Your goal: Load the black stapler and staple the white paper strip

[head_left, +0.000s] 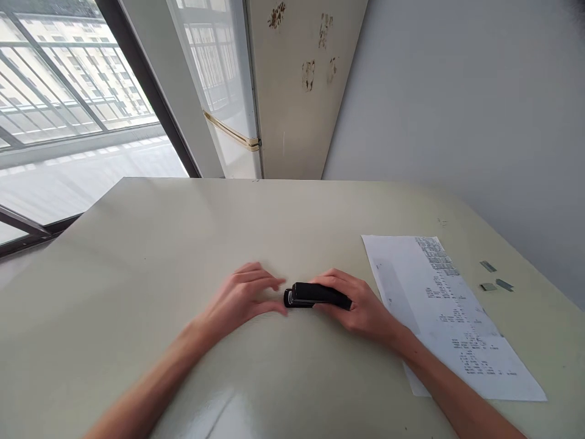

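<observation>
A black stapler (315, 295) lies sideways in front of me, low over the table. My right hand (354, 300) is closed round its right end, thumb on the near side and fingers over the far side. At the stapler's left end is my left hand (247, 294), its thumb and fingers apart with a gap between them. The left fingertips are right beside that end; whether they touch it I cannot tell. The palm of my right hand hides part of the stapler's right end.
A printed paper sheet (411, 292) lies on the pale table (183, 244), partly under my right forearm. To its right are several staple strips (488, 286). A grey wall (457, 97) borders the right side; a white fridge-like cabinet (292, 122) stands behind the table, and a window (68, 79) is at left.
</observation>
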`<state>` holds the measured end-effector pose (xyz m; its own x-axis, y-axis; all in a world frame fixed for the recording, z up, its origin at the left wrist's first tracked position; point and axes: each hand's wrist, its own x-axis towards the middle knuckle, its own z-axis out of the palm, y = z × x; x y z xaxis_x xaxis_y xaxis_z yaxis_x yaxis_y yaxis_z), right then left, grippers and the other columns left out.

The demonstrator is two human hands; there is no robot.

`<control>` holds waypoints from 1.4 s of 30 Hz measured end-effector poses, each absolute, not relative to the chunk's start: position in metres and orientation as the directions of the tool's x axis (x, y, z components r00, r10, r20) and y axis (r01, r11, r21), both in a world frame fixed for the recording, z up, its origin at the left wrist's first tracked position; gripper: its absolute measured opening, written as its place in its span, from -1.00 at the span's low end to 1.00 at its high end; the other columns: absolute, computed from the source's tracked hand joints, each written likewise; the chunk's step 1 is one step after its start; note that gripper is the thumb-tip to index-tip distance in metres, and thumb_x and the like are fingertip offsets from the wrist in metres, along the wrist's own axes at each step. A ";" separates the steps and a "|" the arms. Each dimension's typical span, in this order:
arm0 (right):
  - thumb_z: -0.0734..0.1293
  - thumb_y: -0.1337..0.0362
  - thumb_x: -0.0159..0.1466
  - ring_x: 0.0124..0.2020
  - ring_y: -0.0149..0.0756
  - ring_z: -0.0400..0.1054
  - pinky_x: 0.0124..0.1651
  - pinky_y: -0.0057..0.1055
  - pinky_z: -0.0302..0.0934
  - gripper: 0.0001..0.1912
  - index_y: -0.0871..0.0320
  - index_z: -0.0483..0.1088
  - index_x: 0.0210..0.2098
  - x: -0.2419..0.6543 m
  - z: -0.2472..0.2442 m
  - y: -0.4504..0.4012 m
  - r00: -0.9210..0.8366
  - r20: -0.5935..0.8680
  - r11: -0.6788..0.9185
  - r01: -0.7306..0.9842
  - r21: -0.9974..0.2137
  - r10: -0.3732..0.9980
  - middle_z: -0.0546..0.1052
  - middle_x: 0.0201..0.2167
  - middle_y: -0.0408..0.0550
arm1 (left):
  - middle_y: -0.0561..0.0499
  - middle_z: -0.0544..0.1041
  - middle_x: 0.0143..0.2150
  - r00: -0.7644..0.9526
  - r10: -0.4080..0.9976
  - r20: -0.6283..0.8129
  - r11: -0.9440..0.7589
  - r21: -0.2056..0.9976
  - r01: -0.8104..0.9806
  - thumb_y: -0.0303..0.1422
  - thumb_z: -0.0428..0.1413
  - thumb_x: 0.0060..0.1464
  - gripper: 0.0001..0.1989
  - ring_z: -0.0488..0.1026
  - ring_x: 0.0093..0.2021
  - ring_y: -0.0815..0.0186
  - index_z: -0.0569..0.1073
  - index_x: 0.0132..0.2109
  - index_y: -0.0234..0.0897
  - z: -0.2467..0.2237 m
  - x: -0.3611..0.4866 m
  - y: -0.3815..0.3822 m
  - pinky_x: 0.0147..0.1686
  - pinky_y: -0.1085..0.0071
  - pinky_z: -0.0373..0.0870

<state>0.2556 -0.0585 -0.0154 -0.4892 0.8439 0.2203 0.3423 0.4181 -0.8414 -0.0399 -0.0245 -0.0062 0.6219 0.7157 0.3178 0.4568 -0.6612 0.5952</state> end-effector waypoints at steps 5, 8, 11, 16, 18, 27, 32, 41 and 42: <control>0.41 0.23 0.43 -0.04 -0.17 0.53 -0.03 -0.25 0.46 -0.67 -0.11 0.47 0.17 0.254 -0.019 -0.058 -0.445 0.230 0.413 0.373 -0.831 0.866 0.58 0.01 -0.05 | 0.06 0.51 -0.30 0.405 0.889 0.215 -0.432 0.690 0.581 0.01 0.32 0.18 -0.60 0.27 -0.44 0.38 0.67 0.01 -0.14 -0.002 -0.076 -0.021 -0.38 0.42 0.32; 0.40 0.20 0.44 -0.05 -0.17 0.52 -0.04 -0.27 0.45 -0.69 -0.11 0.47 0.16 0.249 -0.015 -0.054 -0.410 0.208 0.381 0.403 -0.832 0.888 0.58 -0.02 -0.06 | 0.08 0.45 -0.39 0.272 0.945 0.181 -0.311 0.753 0.580 -0.02 0.24 0.26 -0.66 0.25 -0.43 0.37 0.66 -0.12 -0.20 -0.003 -0.075 -0.017 -0.38 0.41 0.26; 0.40 0.17 0.44 -0.07 -0.17 0.52 -0.05 -0.26 0.44 -0.72 -0.10 0.50 0.12 0.240 -0.010 -0.039 -0.413 0.174 0.362 0.436 -0.824 0.894 0.58 -0.03 -0.06 | 0.11 0.36 -0.48 0.112 0.984 0.142 -0.181 0.794 0.580 -0.01 0.15 0.31 -0.62 0.21 -0.46 0.37 0.63 -0.22 -0.23 -0.005 -0.068 -0.015 -0.42 0.41 0.18; 0.43 0.15 0.41 -0.07 -0.15 0.52 0.02 -0.22 0.41 -0.72 -0.04 0.51 0.10 0.209 -0.012 0.008 -0.390 0.206 0.385 0.466 -0.796 0.897 0.58 -0.07 -0.06 | 0.14 0.22 -0.50 -0.140 0.983 0.115 -0.041 0.892 0.450 0.05 0.12 0.30 -0.56 0.12 -0.48 0.39 0.55 -0.24 -0.25 -0.003 -0.069 -0.015 -0.47 0.43 0.07; 0.43 0.14 0.40 -0.05 -0.14 0.51 0.07 -0.21 0.39 -0.70 -0.02 0.50 0.11 0.192 -0.017 0.031 -0.376 0.226 0.397 0.481 -0.782 0.899 0.59 -0.06 -0.05 | 0.15 0.16 -0.52 -0.180 0.978 0.106 -0.029 0.923 0.383 0.09 0.07 0.32 -0.52 0.08 -0.51 0.39 0.48 -0.29 -0.25 -0.001 -0.070 -0.016 -0.50 0.42 0.03; 0.46 0.17 0.38 0.05 -0.12 0.46 0.16 -0.20 0.31 -0.64 0.04 0.49 0.15 0.129 -0.029 0.115 -0.375 0.270 0.435 0.483 -0.759 0.887 0.58 -0.02 -0.01 | 0.15 0.14 -0.54 -0.177 0.982 0.065 -0.004 0.946 0.323 0.16 0.03 0.32 -0.45 0.06 -0.54 0.38 0.40 -0.36 -0.23 -0.002 -0.070 -0.017 -0.51 0.40 0.00; 0.45 0.19 0.38 0.05 -0.15 0.45 0.17 -0.23 0.29 -0.65 0.05 0.49 0.14 0.109 -0.024 0.137 -0.417 0.275 0.465 0.475 -0.747 0.867 0.59 0.01 -0.03 | 0.16 0.14 -0.54 -0.160 0.985 0.057 0.002 0.938 0.347 0.16 0.04 0.31 -0.44 0.07 -0.54 0.39 0.43 -0.37 -0.24 -0.004 -0.071 -0.017 -0.50 0.41 0.01; 0.46 0.12 0.37 0.18 -0.08 0.40 0.27 -0.12 0.27 -0.38 0.00 0.33 0.38 0.118 -0.008 0.133 -0.444 0.223 0.451 0.515 -0.729 0.868 0.46 0.17 0.06 | 0.14 0.15 -0.52 -0.116 0.992 0.044 0.004 0.922 0.386 0.16 0.03 0.32 -0.44 0.08 -0.51 0.37 0.45 -0.35 -0.24 -0.005 -0.076 -0.017 -0.48 0.42 0.02; 0.44 0.10 0.38 0.22 -0.06 0.38 0.29 -0.10 0.27 -0.34 -0.02 0.27 0.41 0.128 -0.006 0.122 -0.434 0.229 0.451 0.521 -0.725 0.871 0.43 0.22 0.08 | 0.14 0.16 -0.52 -0.108 0.993 0.043 0.002 0.922 0.388 0.16 0.03 0.32 -0.45 0.08 -0.51 0.37 0.45 -0.34 -0.24 -0.006 -0.076 -0.017 -0.48 0.42 0.02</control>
